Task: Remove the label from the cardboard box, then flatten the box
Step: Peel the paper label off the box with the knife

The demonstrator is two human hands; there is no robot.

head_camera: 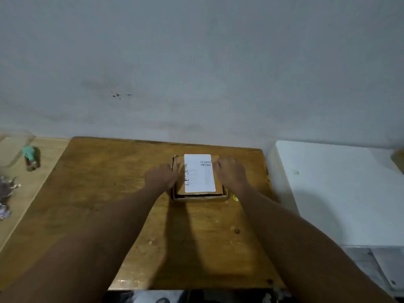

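A small brown cardboard box (200, 196) sits on the far middle of a wooden table (105, 193). A white label (199, 173) with a barcode and black print covers most of its top. My left hand (160, 177) presses against the box's left side, fingers curled at the edge. My right hand (229, 171) rests on the box's right side, fingertips touching the label's right edge near the barcode. Both forearms stretch across the table toward the box. The box's side walls are hidden by the hands.
A lighter wooden surface (32, 193) adjoins on the left, with a small teal-and-brown object (31, 157) and crumpled bits (6, 193). A white block (341, 193) stands to the right. A grey wall (196, 62) rises just behind the table.
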